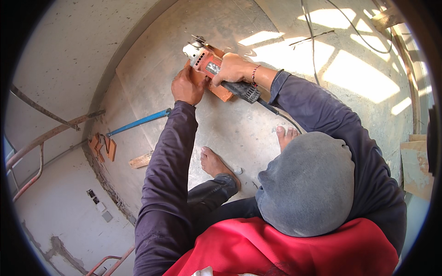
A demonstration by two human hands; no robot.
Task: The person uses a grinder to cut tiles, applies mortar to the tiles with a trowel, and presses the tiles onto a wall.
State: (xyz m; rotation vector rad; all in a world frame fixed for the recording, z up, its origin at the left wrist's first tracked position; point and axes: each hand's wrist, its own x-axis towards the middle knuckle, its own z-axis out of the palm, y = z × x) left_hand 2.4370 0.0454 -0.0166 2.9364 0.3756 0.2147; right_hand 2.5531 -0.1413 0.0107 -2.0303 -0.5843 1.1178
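Note:
My right hand (232, 69) grips the dark handle of a red angle grinder (206, 61), whose disc end points away from me at the floor. Under the grinder lies an orange brick piece (222, 92) on the dusty concrete floor (239, 133). My left hand (186, 86) clamps down on the brick's left end, right beside the grinder's body. The grinder's black cord (281, 115) trails back toward my right foot. Most of the brick is hidden by the tool and both hands.
My bare feet (214, 163) (286, 135) stand on the floor. A blue-handled tool (138, 122), orange brick pieces (103, 147) and a wood scrap (140, 161) lie left. Cables (313, 37) cross the sunlit floor. Rusty metal bars (41, 138) lean at far left; boards (416, 168) at right.

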